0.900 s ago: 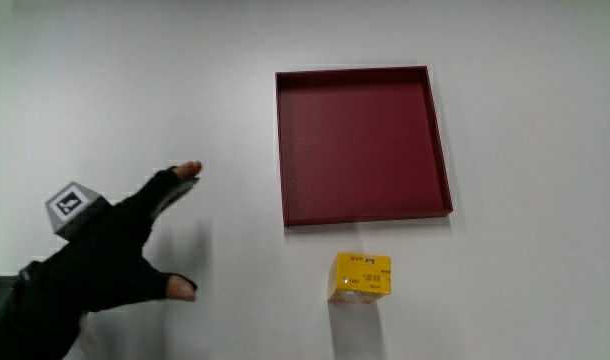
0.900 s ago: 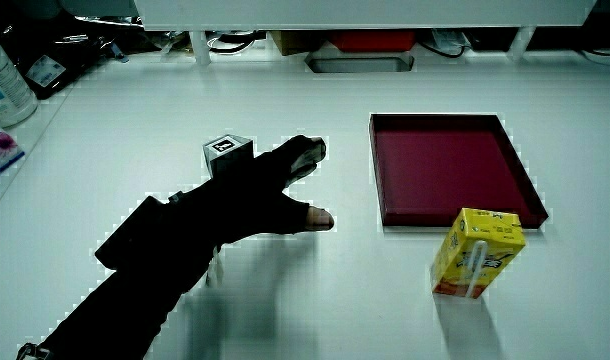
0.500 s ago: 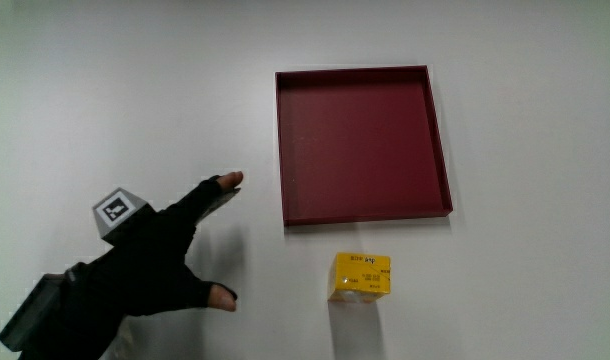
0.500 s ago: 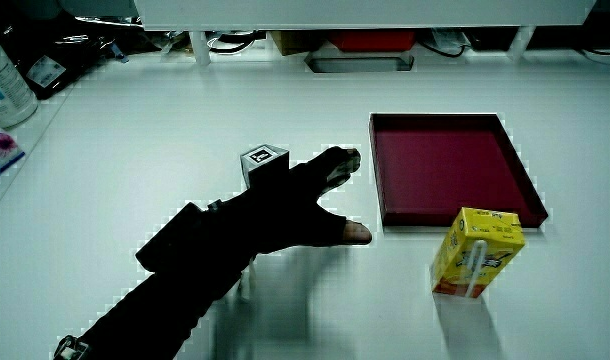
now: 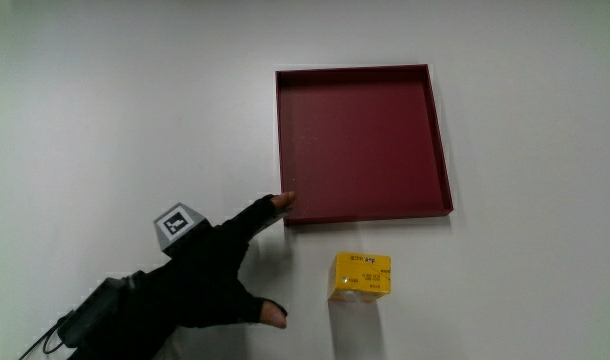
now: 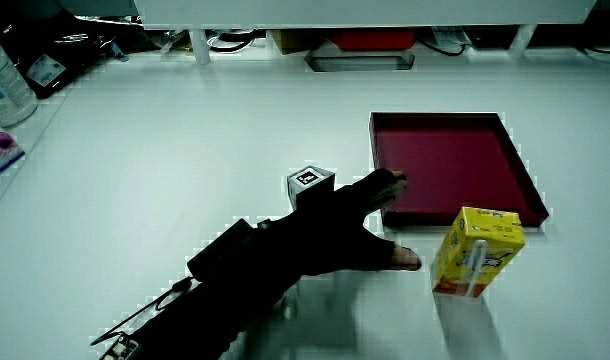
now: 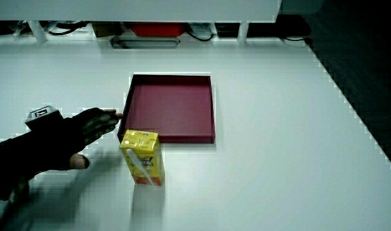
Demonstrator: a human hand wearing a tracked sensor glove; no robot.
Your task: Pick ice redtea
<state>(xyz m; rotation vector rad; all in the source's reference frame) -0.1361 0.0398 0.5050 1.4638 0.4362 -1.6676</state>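
Observation:
A yellow ice red tea carton (image 5: 361, 277) (image 6: 476, 252) (image 7: 142, 157) stands upright on the white table, just nearer to the person than the dark red tray (image 5: 363, 143) (image 6: 450, 166) (image 7: 171, 108). The gloved hand (image 5: 217, 273) (image 6: 340, 236) (image 7: 67, 138) hovers beside the carton, its fingers spread and holding nothing. Its fingertips (image 5: 279, 201) reach the tray's near corner, and the thumb points toward the carton, a short gap apart. A patterned cube (image 5: 178, 222) sits on the back of the hand.
The red tray holds nothing. In a side view a low partition with cables and boxes (image 6: 355, 40) runs along the table's edge farthest from the person, and a bottle (image 6: 3, 80) stands at the table's side edge.
The hand has moved across the table toward the carton and the tray's near corner, fingers staying spread. Carton and tray have not moved.

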